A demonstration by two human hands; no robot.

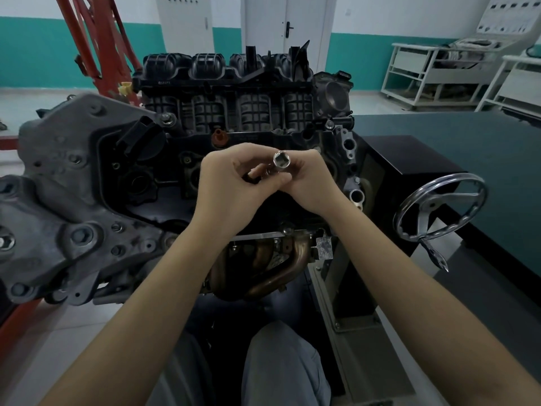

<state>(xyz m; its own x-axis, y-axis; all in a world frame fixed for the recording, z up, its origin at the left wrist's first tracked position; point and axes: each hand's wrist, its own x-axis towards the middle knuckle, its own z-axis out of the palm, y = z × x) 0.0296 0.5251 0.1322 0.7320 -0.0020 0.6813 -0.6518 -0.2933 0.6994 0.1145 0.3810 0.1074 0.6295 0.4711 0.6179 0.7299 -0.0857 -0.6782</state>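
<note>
1 chrome socket (281, 160), open end facing the camera, held above the engine (222, 112). Right hand (307, 181): fingers curled round the socket's body. Left hand (231, 186): fingers pinching a small dark piece (257, 177) at the socket's lower end; its identity is unclear. 1 handwheel (439, 209) sits to the right, beside the dark bench (468, 148).

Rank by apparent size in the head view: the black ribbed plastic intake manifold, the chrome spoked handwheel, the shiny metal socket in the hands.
1. black ribbed plastic intake manifold
2. chrome spoked handwheel
3. shiny metal socket, smallest although nearest the camera
</note>
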